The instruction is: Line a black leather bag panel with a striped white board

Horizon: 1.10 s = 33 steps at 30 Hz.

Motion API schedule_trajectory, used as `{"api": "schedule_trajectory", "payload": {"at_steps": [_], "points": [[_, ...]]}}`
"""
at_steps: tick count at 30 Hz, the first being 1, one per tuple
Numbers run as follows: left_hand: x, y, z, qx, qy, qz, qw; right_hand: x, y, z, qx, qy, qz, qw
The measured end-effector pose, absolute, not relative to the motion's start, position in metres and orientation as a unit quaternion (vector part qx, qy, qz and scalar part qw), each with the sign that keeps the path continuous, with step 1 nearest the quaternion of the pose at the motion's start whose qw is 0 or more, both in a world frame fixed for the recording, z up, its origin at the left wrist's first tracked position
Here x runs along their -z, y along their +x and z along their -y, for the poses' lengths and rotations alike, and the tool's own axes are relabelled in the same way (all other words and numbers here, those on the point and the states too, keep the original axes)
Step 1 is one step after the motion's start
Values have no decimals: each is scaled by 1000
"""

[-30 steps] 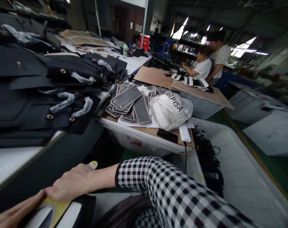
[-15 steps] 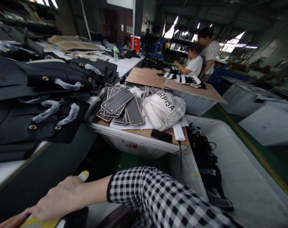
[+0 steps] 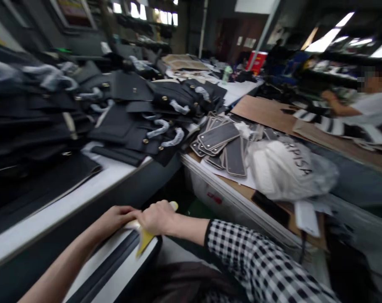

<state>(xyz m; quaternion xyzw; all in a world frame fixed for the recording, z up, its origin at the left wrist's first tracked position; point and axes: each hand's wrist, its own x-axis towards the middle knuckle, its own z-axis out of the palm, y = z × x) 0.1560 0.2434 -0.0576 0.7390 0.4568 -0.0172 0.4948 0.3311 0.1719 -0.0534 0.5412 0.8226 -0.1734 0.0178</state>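
Note:
My right hand (image 3: 157,217) is closed around a white-and-yellow object (image 3: 144,240); its rounded pale end sticks out past the fist, and a yellow part hangs below. What kind of thing it is, I cannot make out. Beside it, my left hand (image 3: 115,219) has its fingers bent together at the top end of a black-and-white striped piece (image 3: 117,263). The two hands meet there, and the left fingertips are partly hidden. This striped piece slants down toward my lap.
Black bags (image 3: 128,122) with wrapped handles cover the left table. Ahead lie dark trimmed panels (image 3: 219,136), a lettered plastic bag (image 3: 285,168), a black phone (image 3: 271,208) and a white power bank (image 3: 306,218). A person (image 3: 372,103) sits at the right.
My view has swung left, so the tables sit further right. Both hands now show nearer the middle, and the left hand and striped piece have come into clear view.

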Motion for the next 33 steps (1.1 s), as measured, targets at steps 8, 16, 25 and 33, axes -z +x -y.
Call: {"api": "schedule_trajectory", "payload": {"at_steps": [8, 16, 25, 33], "points": [[64, 131, -240, -10, 643, -533, 550, 52, 315, -181, 86, 532, -842, 21], [67, 100, -224, -29, 594, -511, 620, 49, 337, -198, 53, 577, -814, 37], [52, 4, -208, -119, 577, -553, 590, 44, 268, -236, 22, 472, -877, 84], [89, -87, -119, -318, 309, -713, 543, 50, 169, -238, 48, 322, -945, 45]]}}
